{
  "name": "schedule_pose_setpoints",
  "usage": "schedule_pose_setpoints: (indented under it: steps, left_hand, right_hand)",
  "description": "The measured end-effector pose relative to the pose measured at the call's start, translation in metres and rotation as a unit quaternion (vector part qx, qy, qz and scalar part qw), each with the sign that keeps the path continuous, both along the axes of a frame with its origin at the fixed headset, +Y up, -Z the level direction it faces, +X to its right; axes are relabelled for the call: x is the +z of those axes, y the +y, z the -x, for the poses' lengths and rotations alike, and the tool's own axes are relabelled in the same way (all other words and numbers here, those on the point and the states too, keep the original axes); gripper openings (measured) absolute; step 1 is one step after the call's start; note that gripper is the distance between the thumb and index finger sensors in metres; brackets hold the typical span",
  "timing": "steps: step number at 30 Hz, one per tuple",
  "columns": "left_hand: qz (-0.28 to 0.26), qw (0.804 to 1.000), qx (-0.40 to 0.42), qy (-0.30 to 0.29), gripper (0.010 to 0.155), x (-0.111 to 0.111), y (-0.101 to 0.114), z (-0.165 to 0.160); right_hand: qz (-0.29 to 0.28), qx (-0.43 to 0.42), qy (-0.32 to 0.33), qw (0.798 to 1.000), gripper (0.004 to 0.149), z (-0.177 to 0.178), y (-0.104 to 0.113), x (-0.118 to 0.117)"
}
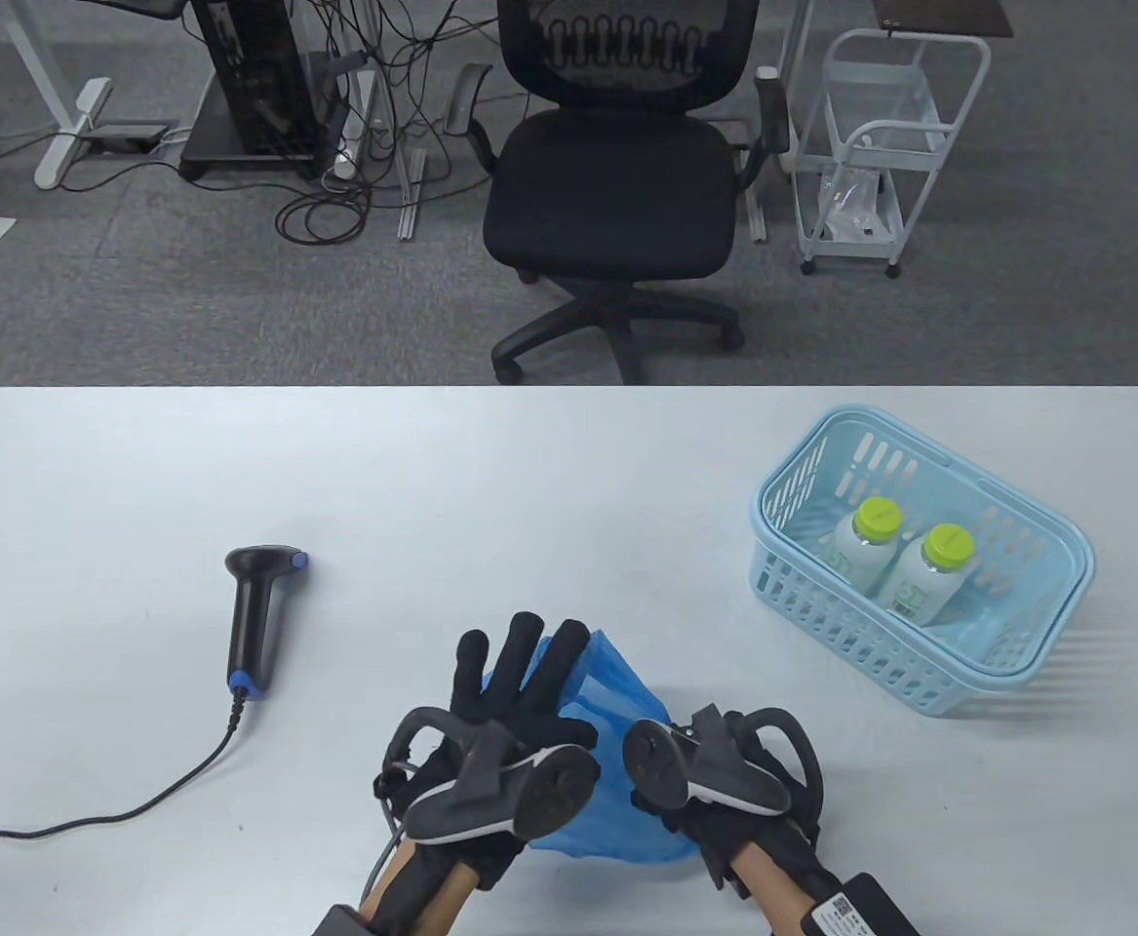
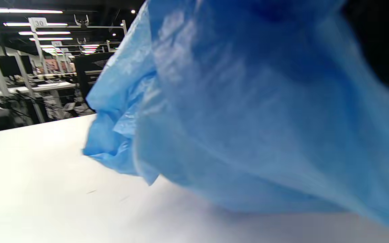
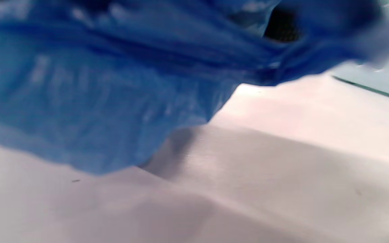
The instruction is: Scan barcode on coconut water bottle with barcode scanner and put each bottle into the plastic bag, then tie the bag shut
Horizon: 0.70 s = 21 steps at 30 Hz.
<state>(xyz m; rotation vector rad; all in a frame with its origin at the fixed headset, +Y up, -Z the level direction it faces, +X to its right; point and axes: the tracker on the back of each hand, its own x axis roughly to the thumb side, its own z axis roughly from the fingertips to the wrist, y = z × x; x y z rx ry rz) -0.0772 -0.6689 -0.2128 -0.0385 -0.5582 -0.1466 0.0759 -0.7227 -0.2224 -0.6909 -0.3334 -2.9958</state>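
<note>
Two bottles [image 1: 895, 564] were seen standing upright in the basket [image 1: 1007, 673], side by side with their green caps up, neither yet scanned nor bagged by the look of it. The bag [image 1: 617, 682] was taken as the landmark: it lay crumpled at the near edge of the table [image 1: 569, 468], held up between both hands. The left hand [image 1: 515, 697] was laid against the bag's left side with its fingers straight and spread, pointing away from the person. The right hand [image 1: 725, 780] was placed at the bag's right side; whether its fingers pinched the plastic could not be told, since they were hidden under the tracker and the wrist views were filled with blurred blue film. The bag's mouth could not be made out as open.

The scanner [image 1: 255, 619] lay to the left of the bag and well apart from it, its long axis running away from the person, head at the far end and cord trailing toward the near left. The basket stood to the bag's right and farther back. The scanner was judged nearer the left hand and the bottles nearer the right, so the coming reach was expected to be split that way once the bag was opened.
</note>
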Motion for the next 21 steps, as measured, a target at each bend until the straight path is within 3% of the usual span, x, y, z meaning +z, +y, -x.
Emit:
schedule_pose_setpoints:
  steps: [3, 6, 9, 11, 15, 16, 18, 21]
  left_hand:
    - [0.029, 0.997, -0.055, 0.044, 0.044, -0.022, -0.030, 0.003]
    - [0.074, 0.987, -0.112, 0.085, 0.067, -0.045, -0.056, 0.016]
    - [0.159, 0.968, -0.147, 0.129, 0.086, -0.064, -0.077, 0.037]
    - [0.217, 0.958, -0.109, 0.152, 0.088, -0.070, -0.078, 0.056]
    - [0.242, 0.955, -0.096, 0.146, 0.086, -0.067, -0.078, 0.075]
    - [0.243, 0.954, -0.099, 0.144, 0.088, -0.063, -0.077, 0.072]
    - [0.214, 0.958, -0.148, 0.125, 0.094, -0.057, -0.072, 0.064]
    - [0.205, 0.963, -0.140, 0.103, 0.101, -0.050, -0.066, 0.058]
  right_hand:
    - [0.011, -0.007, 0.031, 0.999, 0.062, 0.006, 0.003, 0.008]
    - [0.046, -0.018, 0.063, 0.997, 0.064, 0.009, 0.002, 0.013]
    - [0.093, -0.040, 0.084, 0.991, 0.066, 0.009, 0.003, 0.016]
    - [0.113, -0.035, 0.073, 0.990, 0.071, 0.003, 0.005, 0.015]
    - [0.081, 0.068, -0.031, 0.994, 0.081, -0.020, 0.002, 0.001]
    - [0.082, 0.092, -0.039, 0.992, 0.086, -0.020, 0.000, 0.000]
    - [0.027, 0.143, -0.054, 0.988, 0.093, -0.018, 0.002, 0.003]
    - [-0.012, 0.132, -0.041, 0.990, 0.088, -0.019, 0.017, 0.009]
